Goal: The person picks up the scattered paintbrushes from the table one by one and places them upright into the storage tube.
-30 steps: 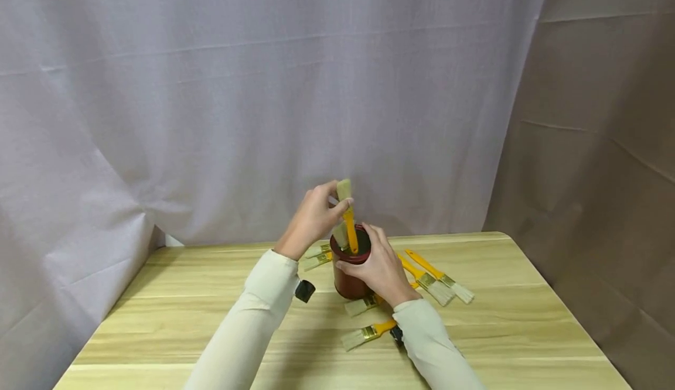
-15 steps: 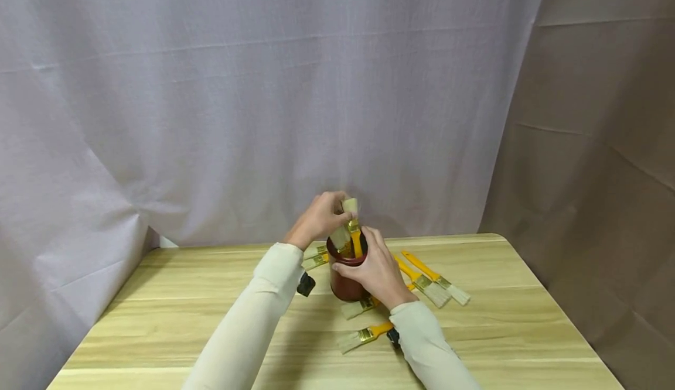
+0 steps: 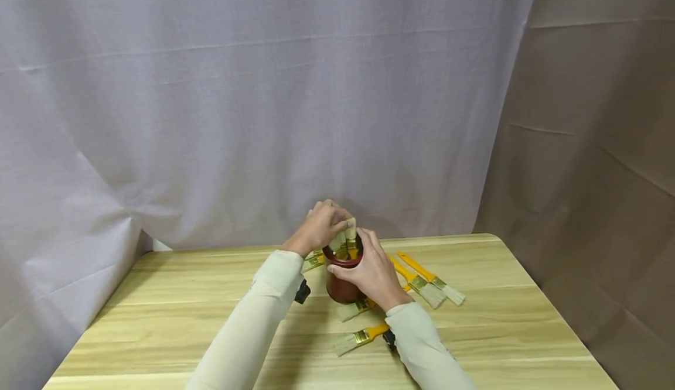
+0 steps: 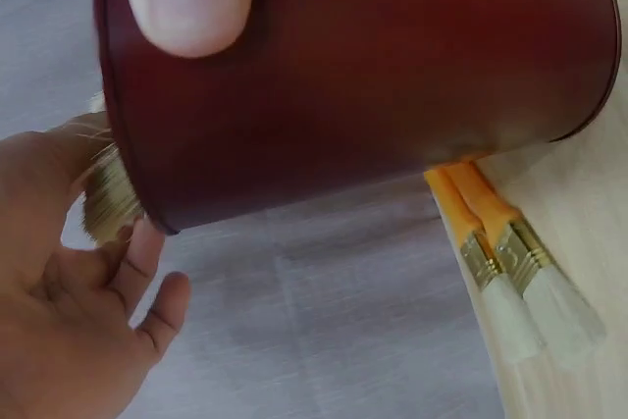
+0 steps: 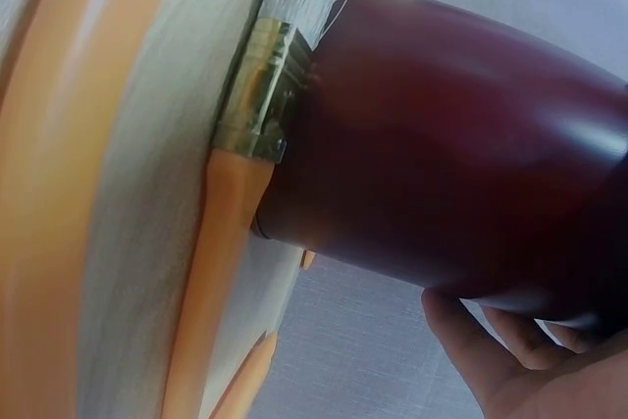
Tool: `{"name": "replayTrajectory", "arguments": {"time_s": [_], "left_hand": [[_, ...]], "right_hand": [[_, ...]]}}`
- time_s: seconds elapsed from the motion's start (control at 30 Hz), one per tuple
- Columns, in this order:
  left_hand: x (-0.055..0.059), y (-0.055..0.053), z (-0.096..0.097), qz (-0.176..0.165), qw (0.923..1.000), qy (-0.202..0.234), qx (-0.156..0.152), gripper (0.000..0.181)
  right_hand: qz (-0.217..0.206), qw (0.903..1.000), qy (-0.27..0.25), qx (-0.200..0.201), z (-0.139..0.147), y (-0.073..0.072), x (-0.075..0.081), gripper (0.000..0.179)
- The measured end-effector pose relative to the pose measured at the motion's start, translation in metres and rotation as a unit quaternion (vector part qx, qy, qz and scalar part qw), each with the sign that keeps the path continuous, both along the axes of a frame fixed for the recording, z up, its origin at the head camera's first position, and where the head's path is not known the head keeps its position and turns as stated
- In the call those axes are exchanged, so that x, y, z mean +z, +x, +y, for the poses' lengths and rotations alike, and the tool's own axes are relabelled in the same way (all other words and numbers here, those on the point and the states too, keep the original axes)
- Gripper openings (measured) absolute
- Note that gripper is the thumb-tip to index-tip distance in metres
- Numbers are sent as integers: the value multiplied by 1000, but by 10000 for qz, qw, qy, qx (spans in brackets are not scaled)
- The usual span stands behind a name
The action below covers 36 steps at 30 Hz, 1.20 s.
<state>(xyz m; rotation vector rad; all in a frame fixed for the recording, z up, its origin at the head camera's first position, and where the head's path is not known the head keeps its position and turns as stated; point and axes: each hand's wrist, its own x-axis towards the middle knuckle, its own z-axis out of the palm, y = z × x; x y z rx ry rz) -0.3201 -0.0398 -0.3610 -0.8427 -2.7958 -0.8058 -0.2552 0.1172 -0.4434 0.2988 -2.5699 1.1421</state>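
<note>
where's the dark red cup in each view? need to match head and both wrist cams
Head: dark red cup at table centre, between both hands.
Left wrist: fills the upper frame, lying sideways in the picture, a fingertip on its wall.
Right wrist: fills the right half, fingers beneath.
Shared landmark: yellow-handled brushes on the table beside the cup.

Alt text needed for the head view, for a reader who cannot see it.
A person's right hand grips a dark red cup on a wooden table while the left hand pinches a brush standing bristles-up in it. More yellow-handled brushes lie around the cup.
</note>
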Motion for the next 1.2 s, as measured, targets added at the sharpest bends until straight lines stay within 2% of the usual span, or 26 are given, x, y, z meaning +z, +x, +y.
{"name": "replayTrajectory", "arguments": {"time_s": [0.13,0.27,0.43,0.53,0.6,0.67,0.8,0.93,1.03,1.2], "left_hand": [[-6,-2,1,-86,9995,289,98,20],[-4,2,0,-249,9961,830,144,30],[6,18,-10,-322,9863,1581,329,49],[5,31,-19,-470,9790,1931,454,59],[0,40,-23,-591,9737,2138,527,66],[-11,49,-25,-683,9678,2340,629,73],[-41,66,-22,-852,9559,2677,850,89],[-67,74,-18,-924,9497,2872,836,96],[-75,76,-18,-808,9487,2930,871,96],[-80,77,-26,-562,9475,2943,1118,96]], "right_hand": [[40,10000,-54,51,0,0,-1,105],[53,9999,-86,87,2,-2,0,105],[-44,9997,-194,169,6,0,1,107],[-210,9989,-327,266,10,1,1,110],[-308,9980,-432,330,13,1,1,113],[-406,9968,-579,364,15,1,1,117],[-576,9936,-828,501,17,2,1,126],[-917,9878,-931,849,12,6,-3,131],[-1083,9827,-999,1122,5,9,-6,132],[-1020,9779,-1137,1429,-9,16,-11,129]]}}
